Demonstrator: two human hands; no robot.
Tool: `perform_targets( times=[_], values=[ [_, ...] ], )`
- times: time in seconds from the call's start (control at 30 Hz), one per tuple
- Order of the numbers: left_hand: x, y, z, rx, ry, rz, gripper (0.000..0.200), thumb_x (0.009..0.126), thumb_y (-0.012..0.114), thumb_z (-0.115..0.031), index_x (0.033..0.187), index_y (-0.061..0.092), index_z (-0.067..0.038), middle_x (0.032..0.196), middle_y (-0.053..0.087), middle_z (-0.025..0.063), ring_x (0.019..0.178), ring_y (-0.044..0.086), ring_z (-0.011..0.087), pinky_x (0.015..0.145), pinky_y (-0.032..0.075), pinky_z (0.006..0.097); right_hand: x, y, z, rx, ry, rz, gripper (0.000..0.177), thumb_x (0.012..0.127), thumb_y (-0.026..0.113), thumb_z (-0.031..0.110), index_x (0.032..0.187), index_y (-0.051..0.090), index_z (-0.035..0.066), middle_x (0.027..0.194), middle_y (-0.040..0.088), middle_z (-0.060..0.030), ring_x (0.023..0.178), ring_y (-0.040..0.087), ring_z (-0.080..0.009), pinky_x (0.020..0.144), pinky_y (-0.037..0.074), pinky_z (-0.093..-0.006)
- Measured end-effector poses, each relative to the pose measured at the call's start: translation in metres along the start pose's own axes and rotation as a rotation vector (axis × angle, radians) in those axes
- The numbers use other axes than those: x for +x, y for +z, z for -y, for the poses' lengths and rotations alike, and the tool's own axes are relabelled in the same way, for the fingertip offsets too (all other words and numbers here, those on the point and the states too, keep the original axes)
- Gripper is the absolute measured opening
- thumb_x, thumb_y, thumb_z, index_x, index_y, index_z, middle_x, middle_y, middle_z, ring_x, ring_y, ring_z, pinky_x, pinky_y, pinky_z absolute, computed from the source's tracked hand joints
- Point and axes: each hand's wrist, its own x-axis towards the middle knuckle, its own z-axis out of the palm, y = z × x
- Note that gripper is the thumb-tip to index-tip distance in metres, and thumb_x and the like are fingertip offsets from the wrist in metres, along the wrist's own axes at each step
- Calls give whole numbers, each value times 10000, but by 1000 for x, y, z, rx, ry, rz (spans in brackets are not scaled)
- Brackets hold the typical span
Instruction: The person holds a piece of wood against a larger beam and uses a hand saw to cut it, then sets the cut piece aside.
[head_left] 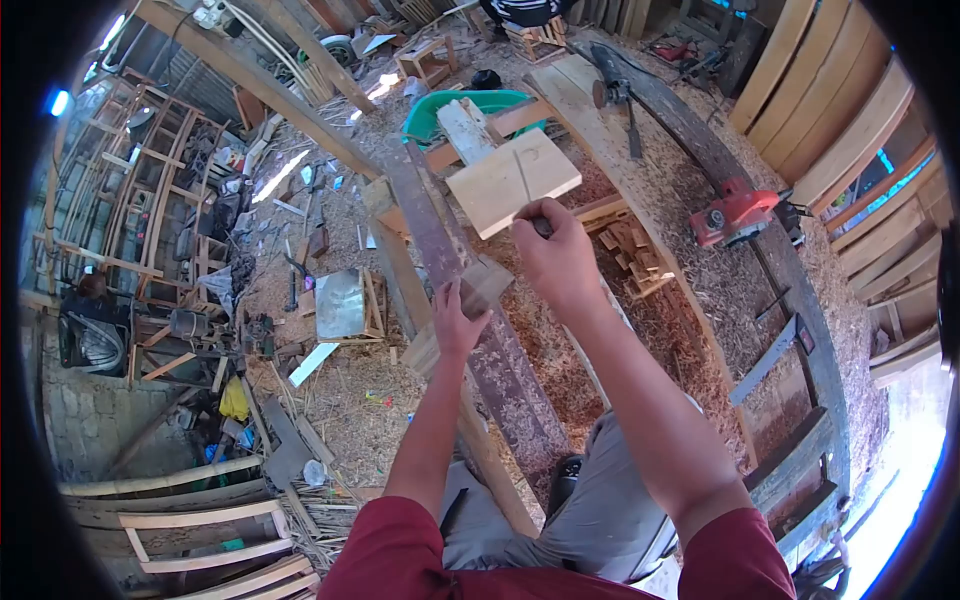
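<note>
My right hand (556, 248) is a closed fist around a small dark tool (543, 227), whose kind I cannot make out. A pale square board (500, 190) lies just beyond that fist, with a thin dark line across its face. It cannot be told whether the line is a mark or the tool's shaft. My left hand (460, 318) grips a wooden block (484, 285) over the worn plank (512, 390), fingers laid over its side. Part of the block is hidden by the hand.
A green basin (425, 115) stands behind the board. Wood offcuts (632, 255) lie in the frame at right. A red power tool (735, 212) and a handsaw (765, 360) rest on the right-hand beam. A metal-topped stool (341, 304) stands left; shavings cover the floor.
</note>
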Motion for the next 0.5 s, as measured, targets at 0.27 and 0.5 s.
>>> perform_targets(
  times=[0.27,0.5],
  values=[
    [8,-70,-62,-153,8,-321,988,695,1030,-229,1544,573,-11,1386,553,203,1275,583,389,1092,517,497,1,4,-2,-128,-53,44,238,972,733,291,1053,750,68,769,719,-120,707,712,-259,715,565,-412],
    [27,-125,-124,-267,-23,-458,986,716,1041,-254,1558,571,-51,1408,518,174,1266,564,393,1104,483,532,-6,-5,21,-268,-73,215,419,929,866,469,1092,787,91,710,703,-100,682,702,-217,689,556,-413]
  ],
)
